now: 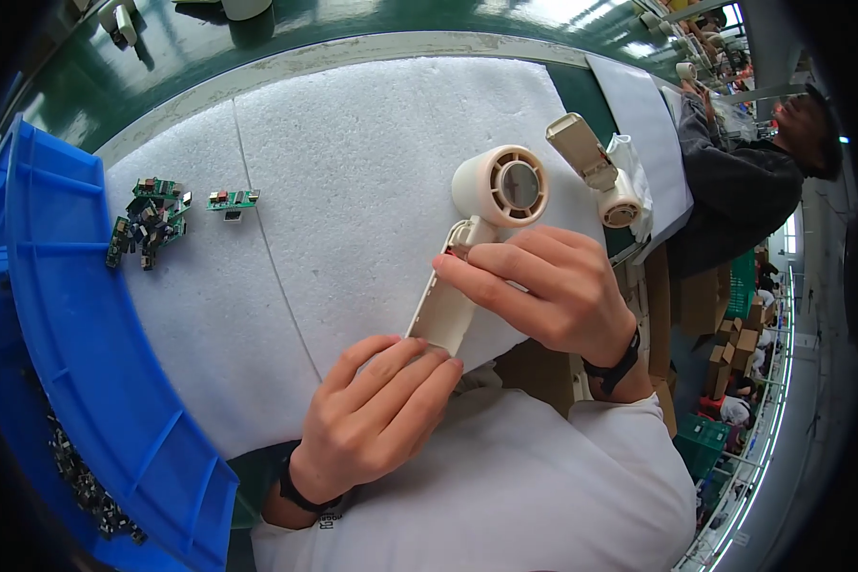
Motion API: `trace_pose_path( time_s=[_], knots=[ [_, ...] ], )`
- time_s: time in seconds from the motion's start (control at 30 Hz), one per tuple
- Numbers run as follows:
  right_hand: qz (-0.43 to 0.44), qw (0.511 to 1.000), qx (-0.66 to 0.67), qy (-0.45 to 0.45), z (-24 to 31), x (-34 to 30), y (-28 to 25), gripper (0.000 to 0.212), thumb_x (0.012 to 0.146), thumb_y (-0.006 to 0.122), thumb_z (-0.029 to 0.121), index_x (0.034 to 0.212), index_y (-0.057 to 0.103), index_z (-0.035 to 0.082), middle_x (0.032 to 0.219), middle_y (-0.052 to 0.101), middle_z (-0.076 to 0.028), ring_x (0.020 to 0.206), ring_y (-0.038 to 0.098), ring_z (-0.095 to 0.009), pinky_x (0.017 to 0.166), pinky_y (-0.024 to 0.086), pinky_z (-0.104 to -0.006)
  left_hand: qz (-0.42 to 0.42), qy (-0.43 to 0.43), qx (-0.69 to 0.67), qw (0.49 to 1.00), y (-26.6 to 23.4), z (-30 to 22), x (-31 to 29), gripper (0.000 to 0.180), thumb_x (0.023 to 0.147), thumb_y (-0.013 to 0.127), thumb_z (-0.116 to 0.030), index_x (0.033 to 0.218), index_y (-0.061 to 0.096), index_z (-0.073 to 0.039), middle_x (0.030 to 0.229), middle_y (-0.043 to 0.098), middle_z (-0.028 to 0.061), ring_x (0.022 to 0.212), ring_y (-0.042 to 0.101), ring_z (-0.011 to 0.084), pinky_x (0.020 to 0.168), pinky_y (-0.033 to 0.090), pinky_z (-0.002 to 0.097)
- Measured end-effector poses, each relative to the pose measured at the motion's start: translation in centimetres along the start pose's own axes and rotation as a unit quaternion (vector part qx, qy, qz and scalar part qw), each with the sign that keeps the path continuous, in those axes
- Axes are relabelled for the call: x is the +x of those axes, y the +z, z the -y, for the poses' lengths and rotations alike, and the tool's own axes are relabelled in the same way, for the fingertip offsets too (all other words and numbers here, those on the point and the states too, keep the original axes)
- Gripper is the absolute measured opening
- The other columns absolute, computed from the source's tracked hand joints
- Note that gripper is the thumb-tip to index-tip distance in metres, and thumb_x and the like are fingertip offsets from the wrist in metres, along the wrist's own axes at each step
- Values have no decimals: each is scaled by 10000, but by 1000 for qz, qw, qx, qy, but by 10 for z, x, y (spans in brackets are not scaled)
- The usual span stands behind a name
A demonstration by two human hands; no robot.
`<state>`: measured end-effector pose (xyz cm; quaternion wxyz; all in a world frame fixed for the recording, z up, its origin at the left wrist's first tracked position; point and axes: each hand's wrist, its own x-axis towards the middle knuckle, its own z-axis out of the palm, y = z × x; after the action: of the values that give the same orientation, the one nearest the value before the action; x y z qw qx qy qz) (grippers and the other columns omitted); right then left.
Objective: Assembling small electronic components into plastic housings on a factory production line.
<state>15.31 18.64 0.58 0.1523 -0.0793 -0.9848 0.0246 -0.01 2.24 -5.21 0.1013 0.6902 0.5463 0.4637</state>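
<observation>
A cream handheld fan (467, 186) lies tilted over the white foam sheet, its round grilled head away from me and its hollow handle (441, 316) toward me. My left hand (372, 410) is closed around the handle's near end. Near the neck, my right hand (558, 291) pinches at the handle's inside; a bit of red shows by the fingertips, too small to make out. A single green circuit board (232, 200) lies to the left on the foam. Beside it is a small heap of similar boards (153, 224).
White foam sheet (353, 124) covers the green bench. At left stands a blue bin (114, 315) holding many small dark parts (91, 491). A second cream fan (582, 153) rests at right near a white cloth or bag (629, 172). Beyond, a person in dark clothing (734, 191) sits.
</observation>
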Motion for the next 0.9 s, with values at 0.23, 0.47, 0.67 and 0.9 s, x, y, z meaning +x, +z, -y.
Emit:
trace_pose_path(
  time_s=[0.23, 0.47, 0.67, 0.9],
  knots=[
    [-59, 982, 164, 75, 25, -8, 9, 248, 758, 788, 101, 1000, 737, 100, 679, 578, 24, 553, 589, -131, 476, 459, -274, 57, -3, -137, 989, -18, -2, 1, 287, 715, 808, -1, 981, 718, -61, 793, 722, 43, 705, 694, 202, 685, 541, 325],
    [-140, 964, 158, 160, 33, -8, 33, 154, 757, 855, 129, 881, 764, 121, 578, 556, 21, 506, 581, -142, 461, 438, -272, 59, -18, -163, 985, -13, 4, 3, 273, 738, 809, -3, 990, 716, -56, 797, 714, 63, 691, 688, 206, 657, 534, 312],
    [-135, 970, 124, 162, 37, -6, 31, 152, 756, 851, 138, 873, 754, 130, 574, 557, 21, 512, 584, -154, 471, 441, -273, 29, -72, -202, 976, -19, 0, 7, 288, 747, 807, 13, 1009, 700, -40, 850, 723, 91, 735, 707, 224, 689, 554, 332],
    [-161, 958, 173, 162, 36, -8, 37, 162, 762, 838, 129, 898, 750, 139, 620, 622, 4, 533, 607, -176, 486, 457, -297, -98, -223, -123, 962, -14, -8, 22, 266, 779, 776, 46, 1013, 676, -30, 1006, 728, 139, 866, 727, 252, 789, 577, 349]
  ],
)
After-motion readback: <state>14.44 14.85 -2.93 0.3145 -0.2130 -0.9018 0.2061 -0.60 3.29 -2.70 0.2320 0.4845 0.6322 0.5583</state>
